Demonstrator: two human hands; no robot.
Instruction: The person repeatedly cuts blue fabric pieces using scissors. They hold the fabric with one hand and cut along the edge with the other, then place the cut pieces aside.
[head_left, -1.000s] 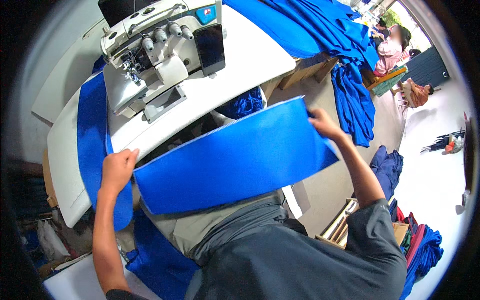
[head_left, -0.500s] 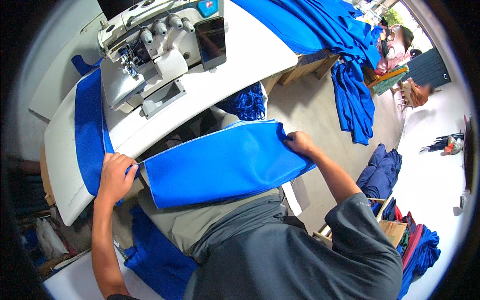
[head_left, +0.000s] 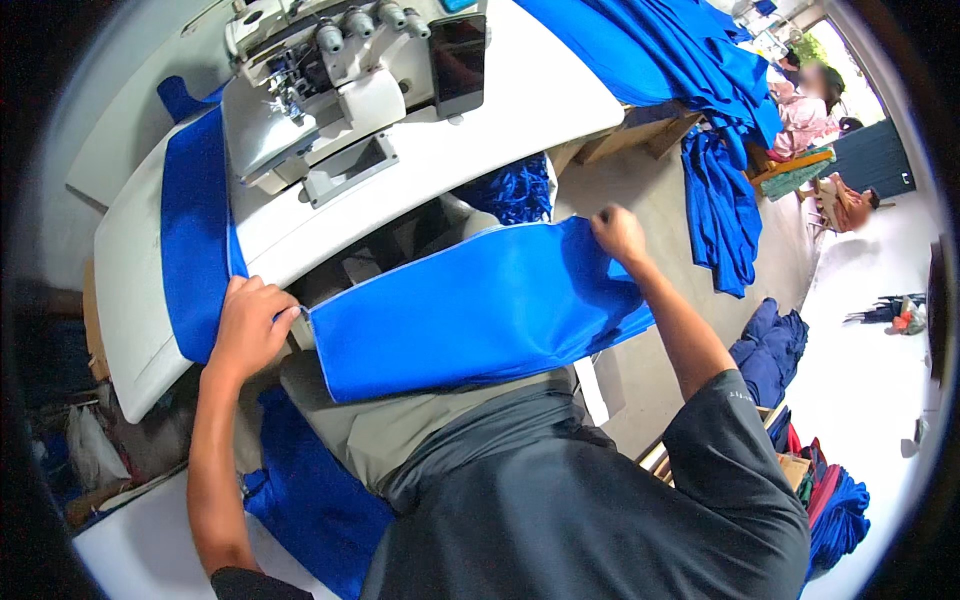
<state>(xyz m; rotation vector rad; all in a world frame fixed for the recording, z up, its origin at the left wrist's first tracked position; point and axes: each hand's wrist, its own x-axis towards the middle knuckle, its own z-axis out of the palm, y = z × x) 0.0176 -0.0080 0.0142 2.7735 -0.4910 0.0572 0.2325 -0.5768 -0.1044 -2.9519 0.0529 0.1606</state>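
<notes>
A folded blue fabric panel (head_left: 470, 310) is stretched above my lap, its long far edge overlocked in pale thread. My right hand (head_left: 618, 235) is closed on its far right corner. At the panel's left corner my left hand (head_left: 250, 325) pinches the end of the edge, where a short thread shows. The back of that hand lies against a long blue fabric strip (head_left: 195, 230), which hangs over the front of the white sewing table (head_left: 520, 95). An overlock machine (head_left: 350, 95) stands on the table, beyond the panel.
A dark phone (head_left: 459, 65) leans on the machine. Beneath the table's edge sits a bag of blue scraps (head_left: 510, 190). More blue cloth (head_left: 640, 50) heaps at the far right, and blue fabric (head_left: 315, 490) lies by my left. A person (head_left: 803, 110) sits in the background.
My right hand has lifted the panel's right end slightly up and away. Both hands keep their grip. The whole view has shifted, with the machine now higher and further right.
</notes>
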